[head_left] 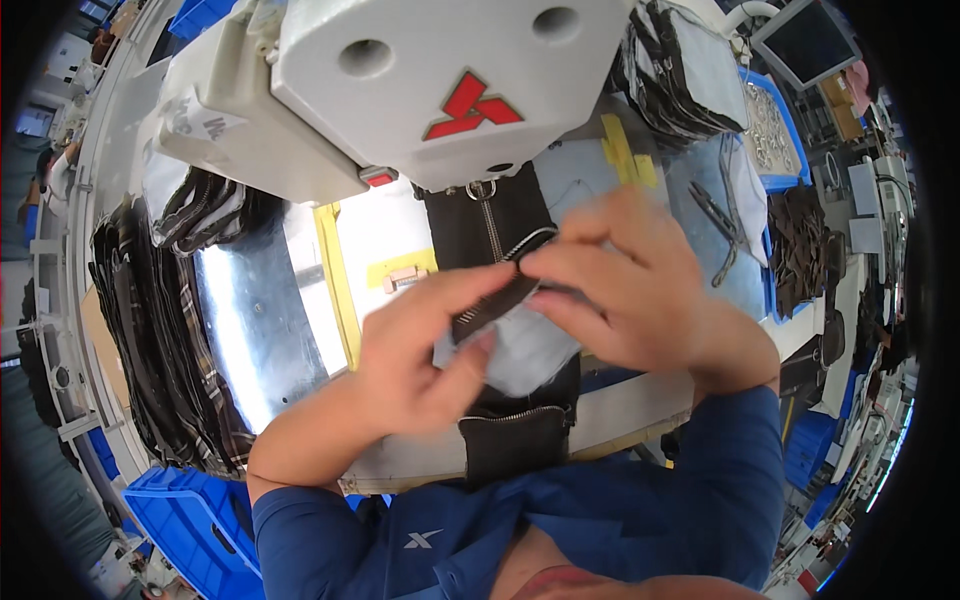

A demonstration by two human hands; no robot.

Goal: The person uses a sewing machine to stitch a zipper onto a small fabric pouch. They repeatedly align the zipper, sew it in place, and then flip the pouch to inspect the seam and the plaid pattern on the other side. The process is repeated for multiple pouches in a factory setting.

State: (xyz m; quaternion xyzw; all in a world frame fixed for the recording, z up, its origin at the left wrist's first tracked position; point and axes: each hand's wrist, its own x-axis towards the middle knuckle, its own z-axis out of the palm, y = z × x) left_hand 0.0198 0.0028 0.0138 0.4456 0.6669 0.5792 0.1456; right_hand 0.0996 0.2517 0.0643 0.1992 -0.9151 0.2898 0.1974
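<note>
In mid-frame I see the left hand (415, 345), curled partway, holding the lower-left part of a dark zippered cloth (497, 303), while the right hand (630, 290) (slightly blurred) pinches its upper-right end. A white machine (440, 60) fills the top centre.

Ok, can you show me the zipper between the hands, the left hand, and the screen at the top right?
Zipper (494, 304): head view, on the dark band beside its teeth.
Left hand (408, 350): head view, on the middle of the hand.
Screen (806, 42): head view, on its dark face.
</note>
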